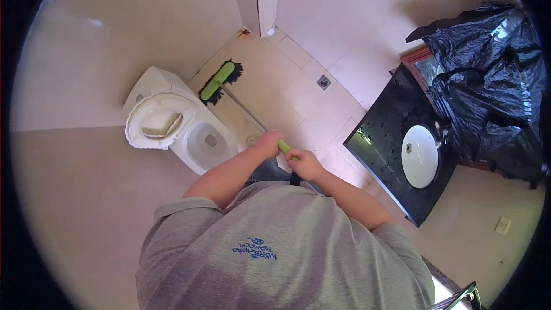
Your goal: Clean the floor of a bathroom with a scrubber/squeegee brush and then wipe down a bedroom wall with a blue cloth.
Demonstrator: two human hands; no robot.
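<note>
A push broom with a green head (218, 81), dark bristles and a metal pole stands on the tiled floor (297, 90), beside the toilet near the wall. My left hand (267, 143) is closed around the pole, just above the green grip. At the upper end of that grip, close to my body, my right hand (303, 163) is wrapped around it. Both hands are in front of my waist, a short way apart. The broom head lies away from me, up and to the left, its bristles spread on the floor.
To the left stands a white toilet (208, 146) with its seat (161, 120) raised. A floor drain (323, 82) lies ahead. On the right are a black countertop (379, 137) with a white sink (419, 157) and a framed mirror (424, 66) partly covered by black plastic (486, 82).
</note>
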